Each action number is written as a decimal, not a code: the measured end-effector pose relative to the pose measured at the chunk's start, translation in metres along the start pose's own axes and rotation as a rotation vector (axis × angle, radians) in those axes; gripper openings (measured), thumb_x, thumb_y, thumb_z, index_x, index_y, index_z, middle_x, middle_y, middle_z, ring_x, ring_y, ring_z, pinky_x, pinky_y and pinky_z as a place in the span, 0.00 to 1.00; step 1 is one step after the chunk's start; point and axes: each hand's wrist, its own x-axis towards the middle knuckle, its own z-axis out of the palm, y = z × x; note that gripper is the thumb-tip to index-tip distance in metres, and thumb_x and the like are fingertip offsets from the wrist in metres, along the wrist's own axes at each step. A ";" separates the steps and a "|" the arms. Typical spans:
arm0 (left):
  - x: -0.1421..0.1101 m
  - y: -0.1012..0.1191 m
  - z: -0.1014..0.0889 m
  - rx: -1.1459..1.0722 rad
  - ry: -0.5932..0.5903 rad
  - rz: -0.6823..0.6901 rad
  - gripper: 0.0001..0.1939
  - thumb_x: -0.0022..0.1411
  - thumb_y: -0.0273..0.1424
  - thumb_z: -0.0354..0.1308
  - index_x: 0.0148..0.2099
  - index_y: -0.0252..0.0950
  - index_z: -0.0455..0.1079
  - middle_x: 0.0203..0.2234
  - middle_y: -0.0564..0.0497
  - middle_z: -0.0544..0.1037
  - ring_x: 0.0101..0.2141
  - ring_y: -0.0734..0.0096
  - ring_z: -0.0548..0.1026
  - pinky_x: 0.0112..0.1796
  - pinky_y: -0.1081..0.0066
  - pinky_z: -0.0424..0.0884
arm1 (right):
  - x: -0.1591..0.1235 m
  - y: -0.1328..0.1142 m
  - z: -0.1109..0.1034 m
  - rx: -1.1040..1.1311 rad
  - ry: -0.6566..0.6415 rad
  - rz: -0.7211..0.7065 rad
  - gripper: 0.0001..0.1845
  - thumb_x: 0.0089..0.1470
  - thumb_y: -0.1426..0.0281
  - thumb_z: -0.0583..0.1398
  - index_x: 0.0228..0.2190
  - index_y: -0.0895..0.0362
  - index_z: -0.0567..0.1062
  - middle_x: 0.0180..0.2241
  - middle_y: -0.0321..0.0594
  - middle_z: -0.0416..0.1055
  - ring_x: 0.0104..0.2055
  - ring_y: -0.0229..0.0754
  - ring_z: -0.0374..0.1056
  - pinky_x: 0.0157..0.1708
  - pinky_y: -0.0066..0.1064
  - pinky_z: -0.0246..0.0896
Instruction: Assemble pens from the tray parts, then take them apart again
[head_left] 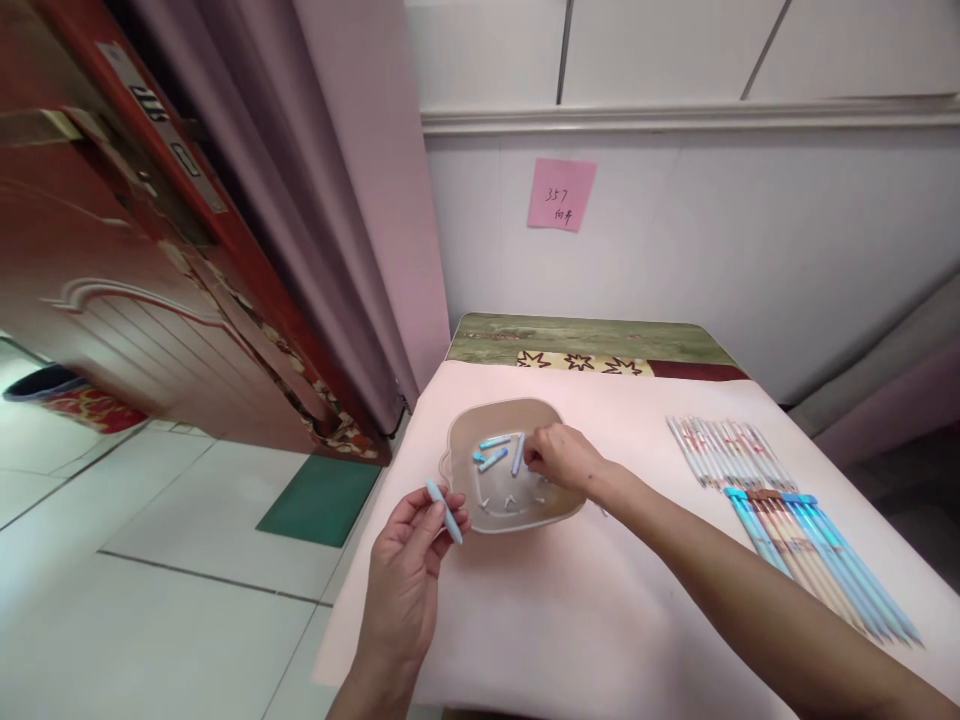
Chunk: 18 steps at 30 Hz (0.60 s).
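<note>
A short light-blue stick, tapered at both ends like a small pen body, is pinched between the thumb and fingers of my left hand. That hand is just left of a beige, rounded-square plastic basin. Inside the basin lie several short blue and lilac stick-like pieces, plus some small white bits. My right hand reaches over the basin's right side, its fingers closed and pointing down inside; what they hold, if anything, is hidden.
To the right lie a row of pale patterned pens and several longer pens with blue and brown tops. Pale paper covers the table. A wall with a pink note stands behind; a red door is at left.
</note>
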 end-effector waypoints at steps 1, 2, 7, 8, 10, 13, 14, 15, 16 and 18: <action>0.000 0.000 0.000 0.002 -0.002 0.000 0.16 0.50 0.32 0.68 0.41 0.34 0.72 0.34 0.48 0.79 0.32 0.70 0.76 0.38 0.68 0.74 | 0.001 -0.003 0.002 0.011 -0.015 -0.014 0.10 0.50 0.73 0.61 0.33 0.51 0.81 0.35 0.38 0.79 0.39 0.43 0.73 0.35 0.26 0.60; 0.000 0.000 0.001 0.002 -0.004 0.001 0.16 0.50 0.32 0.68 0.41 0.34 0.71 0.34 0.48 0.79 0.31 0.70 0.76 0.38 0.68 0.74 | 0.001 -0.006 0.003 0.021 -0.029 -0.028 0.10 0.49 0.73 0.61 0.33 0.50 0.81 0.34 0.37 0.79 0.38 0.43 0.73 0.34 0.26 0.60; 0.003 0.000 0.003 -0.004 0.010 0.018 0.16 0.49 0.32 0.68 0.40 0.34 0.72 0.33 0.48 0.79 0.31 0.69 0.76 0.36 0.68 0.74 | 0.000 -0.023 0.008 0.045 -0.064 -0.086 0.11 0.46 0.73 0.61 0.32 0.48 0.81 0.33 0.35 0.79 0.38 0.43 0.73 0.32 0.26 0.60; 0.003 0.000 0.002 0.001 0.017 0.018 0.17 0.48 0.32 0.68 0.41 0.34 0.72 0.33 0.48 0.79 0.31 0.69 0.76 0.36 0.68 0.74 | 0.000 -0.026 0.008 0.047 -0.068 -0.097 0.11 0.46 0.73 0.61 0.32 0.49 0.81 0.33 0.35 0.79 0.38 0.43 0.73 0.32 0.26 0.60; 0.003 -0.001 0.001 0.010 0.030 0.015 0.17 0.48 0.32 0.69 0.41 0.34 0.72 0.33 0.48 0.79 0.30 0.70 0.76 0.36 0.68 0.74 | 0.000 -0.031 0.009 0.049 -0.072 -0.116 0.12 0.46 0.74 0.60 0.32 0.49 0.81 0.33 0.35 0.80 0.38 0.43 0.74 0.32 0.26 0.60; 0.002 -0.002 0.000 0.016 0.028 0.013 0.17 0.48 0.33 0.68 0.41 0.34 0.72 0.33 0.48 0.80 0.29 0.72 0.76 0.36 0.68 0.74 | 0.005 -0.041 0.011 0.047 -0.070 -0.141 0.13 0.47 0.74 0.60 0.33 0.49 0.81 0.34 0.36 0.80 0.38 0.43 0.74 0.32 0.26 0.60; 0.002 -0.003 0.000 0.017 0.023 0.012 0.18 0.49 0.33 0.68 0.42 0.34 0.72 0.33 0.48 0.80 0.29 0.72 0.76 0.36 0.68 0.74 | 0.008 -0.044 0.012 0.044 -0.067 -0.148 0.13 0.47 0.74 0.60 0.34 0.49 0.81 0.34 0.36 0.80 0.38 0.43 0.74 0.32 0.26 0.60; 0.002 -0.003 0.001 0.018 0.018 0.011 0.18 0.49 0.33 0.68 0.43 0.34 0.72 0.34 0.47 0.80 0.29 0.72 0.76 0.36 0.69 0.74 | 0.010 -0.048 0.012 0.039 -0.064 -0.153 0.14 0.48 0.74 0.59 0.34 0.49 0.81 0.34 0.37 0.80 0.38 0.44 0.74 0.33 0.27 0.60; 0.002 -0.003 0.001 0.020 0.014 0.006 0.18 0.50 0.34 0.67 0.43 0.34 0.71 0.34 0.47 0.80 0.29 0.72 0.76 0.36 0.68 0.74 | 0.011 -0.051 0.012 0.034 -0.061 -0.154 0.13 0.48 0.74 0.59 0.35 0.50 0.81 0.35 0.38 0.80 0.38 0.44 0.74 0.33 0.27 0.61; 0.002 -0.004 0.000 0.026 0.011 -0.019 0.19 0.51 0.34 0.66 0.44 0.33 0.71 0.35 0.46 0.80 0.29 0.70 0.77 0.36 0.68 0.74 | 0.010 -0.056 0.010 0.019 -0.056 -0.145 0.12 0.50 0.72 0.59 0.35 0.52 0.81 0.35 0.42 0.79 0.38 0.46 0.74 0.34 0.28 0.61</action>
